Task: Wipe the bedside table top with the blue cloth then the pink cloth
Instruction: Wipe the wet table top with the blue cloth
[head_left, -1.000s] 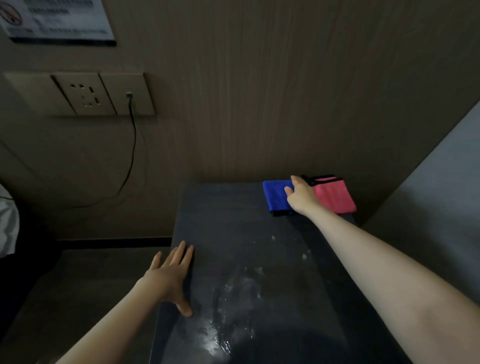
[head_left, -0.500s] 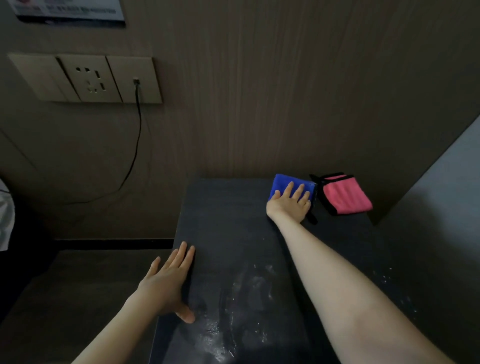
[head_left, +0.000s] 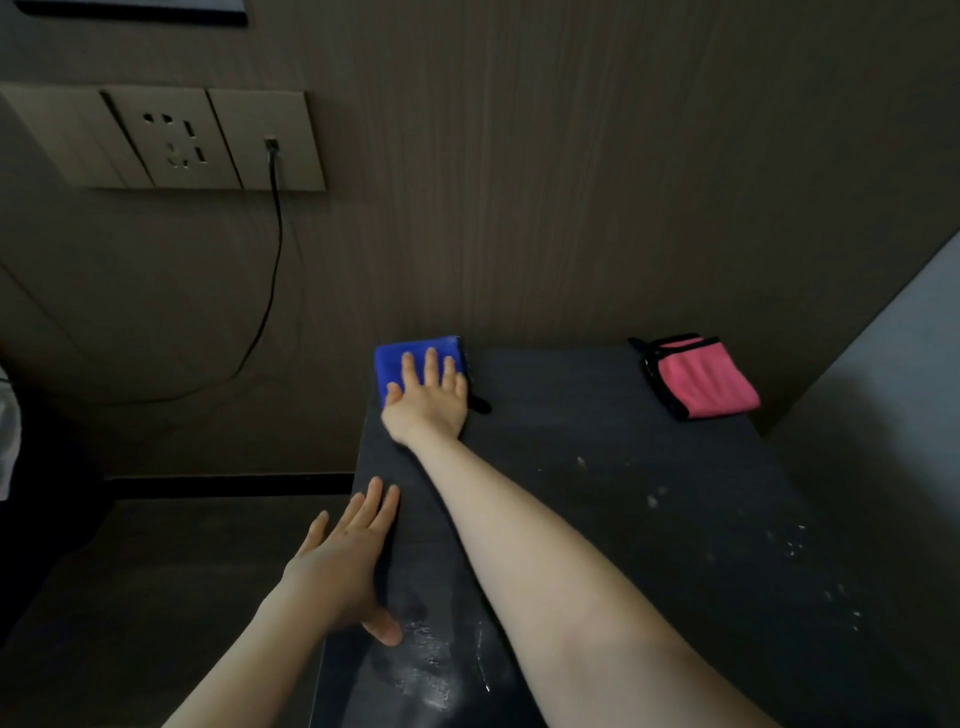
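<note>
Nearest, the left hand (head_left: 345, 564) lies flat with fingers spread on the tabletop (head_left: 649, 519) at its left edge, holding nothing, beside pale smears that still need wiping. Farther on, the right hand (head_left: 428, 400) presses open-palmed on the blue cloth (head_left: 415, 349) at the far left corner, so the blue-cloth pass is under way and should next sweep back toward those smears. Half a second ago that cloth sat just beside the pink cloth (head_left: 706, 382); now they are well apart.
</note>
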